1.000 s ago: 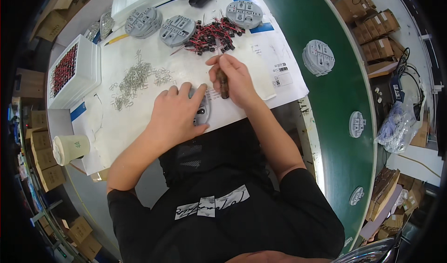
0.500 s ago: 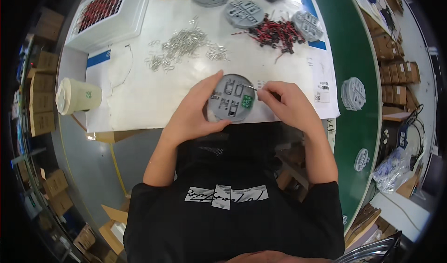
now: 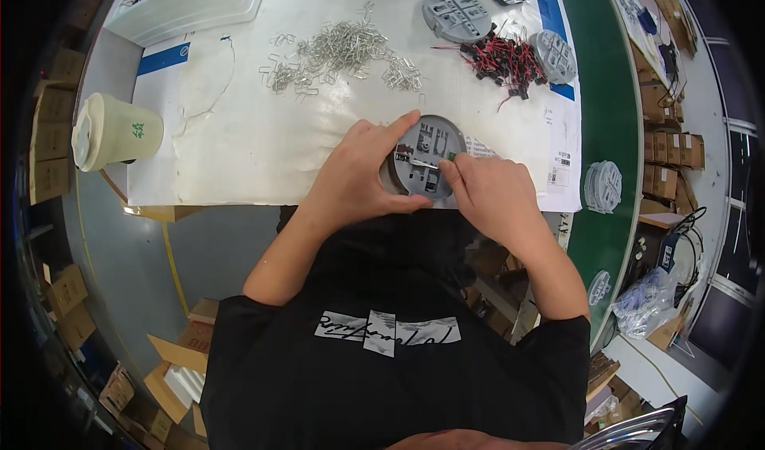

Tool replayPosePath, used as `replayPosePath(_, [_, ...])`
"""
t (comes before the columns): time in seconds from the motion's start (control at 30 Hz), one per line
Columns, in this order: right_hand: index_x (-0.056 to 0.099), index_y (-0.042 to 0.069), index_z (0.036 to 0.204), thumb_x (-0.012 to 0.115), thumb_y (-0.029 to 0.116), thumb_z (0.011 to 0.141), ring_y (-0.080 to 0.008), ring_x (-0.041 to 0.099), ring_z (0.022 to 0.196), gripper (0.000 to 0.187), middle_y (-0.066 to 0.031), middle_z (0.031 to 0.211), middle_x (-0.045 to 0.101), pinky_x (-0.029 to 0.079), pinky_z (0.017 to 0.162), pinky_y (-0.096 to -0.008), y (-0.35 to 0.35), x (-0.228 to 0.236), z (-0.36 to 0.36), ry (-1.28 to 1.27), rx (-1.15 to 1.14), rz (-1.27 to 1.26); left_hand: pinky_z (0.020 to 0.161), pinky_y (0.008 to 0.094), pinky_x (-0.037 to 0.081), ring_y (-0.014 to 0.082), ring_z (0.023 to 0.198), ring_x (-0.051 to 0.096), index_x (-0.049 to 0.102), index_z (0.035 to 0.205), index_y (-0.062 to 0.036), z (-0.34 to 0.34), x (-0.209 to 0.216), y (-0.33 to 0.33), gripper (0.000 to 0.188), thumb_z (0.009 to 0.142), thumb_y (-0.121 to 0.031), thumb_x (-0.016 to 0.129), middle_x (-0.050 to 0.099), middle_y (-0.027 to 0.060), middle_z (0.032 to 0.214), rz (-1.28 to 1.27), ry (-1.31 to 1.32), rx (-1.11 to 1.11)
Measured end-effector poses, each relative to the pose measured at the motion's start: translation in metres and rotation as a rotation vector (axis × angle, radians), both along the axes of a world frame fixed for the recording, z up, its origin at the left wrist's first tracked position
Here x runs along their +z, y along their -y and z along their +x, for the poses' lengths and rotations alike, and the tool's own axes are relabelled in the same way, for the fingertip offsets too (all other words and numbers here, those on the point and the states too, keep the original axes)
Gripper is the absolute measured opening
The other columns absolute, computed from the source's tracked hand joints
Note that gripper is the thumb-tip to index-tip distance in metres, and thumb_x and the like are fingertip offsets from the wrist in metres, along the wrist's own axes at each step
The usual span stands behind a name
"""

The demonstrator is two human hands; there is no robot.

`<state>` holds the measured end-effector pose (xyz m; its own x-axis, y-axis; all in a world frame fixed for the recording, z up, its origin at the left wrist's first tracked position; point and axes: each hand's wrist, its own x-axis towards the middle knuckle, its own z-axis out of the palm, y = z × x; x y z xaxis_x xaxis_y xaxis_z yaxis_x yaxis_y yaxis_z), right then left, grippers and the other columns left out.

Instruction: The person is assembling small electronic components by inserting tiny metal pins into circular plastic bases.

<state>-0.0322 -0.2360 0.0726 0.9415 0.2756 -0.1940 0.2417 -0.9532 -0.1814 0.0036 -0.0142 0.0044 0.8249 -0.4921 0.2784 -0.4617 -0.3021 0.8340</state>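
A round grey plastic housing [image 3: 449, 134] with moulded slots lies at the table's front edge. My left hand [image 3: 356, 172] curves round its left side, thumb at the near rim and fingers at the far rim. Closed in a pinch, my right hand [image 3: 500, 196] holds a thin silver metal tool [image 3: 424, 163] whose tip reaches across the middle of the housing's face. The tool's kind cannot be made out. Part of a small green circuit board [image 3: 452, 156] shows by my right fingertips, which hide the rest.
Beyond the housing lie a heap of bent silver wire clips [image 3: 344, 47] and a pile of red-and-black leads [image 3: 504, 61]. More grey housings [image 3: 457, 15] stand around them. A lidded cup [image 3: 119, 133] is at left, a white bin [image 3: 191, 11] at far left, a green surface [image 3: 599, 123] at right.
The view has shifted, so the table's things sit farther right and higher. My right hand has brought the tool from the housing's upper right to its middle, now covering most of the green board.
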Motion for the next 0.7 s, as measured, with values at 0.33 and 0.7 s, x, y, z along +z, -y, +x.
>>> replayPosePath(0.33, [0.061, 0.007, 0.077, 0.055, 0.038, 0.107, -0.0378, 0.064, 0.055, 0.044, -0.0153, 0.06, 0.064, 0.049, 0.052, -0.0497, -0.002, -0.009, -0.001, 0.05, 0.003, -0.005, 0.088, 0.0375, 0.052, 0.0295, 0.092, 0.059, 0.056, 0.148, 0.0007, 0.0, 0.002, 0.0, 0.102, 0.061, -0.031, 0.098, 0.071, 0.0143, 0.106, -0.009, -0.027, 0.004])
replayPosePath(0.7, [0.061, 0.007, 0.078, 0.056, 0.037, 0.107, -0.0376, 0.066, 0.058, 0.043, -0.015, 0.062, 0.064, 0.049, 0.052, -0.05, -0.003, -0.01, -0.002, 0.067, -0.005, 0.051, 0.088, 0.0411, 0.05, 0.0321, 0.094, 0.058, 0.051, 0.15, 0.0003, 0.001, -0.001, -0.001, 0.103, 0.064, -0.036, 0.095, 0.068, 0.0122, 0.101, -0.025, 0.029, -0.014])
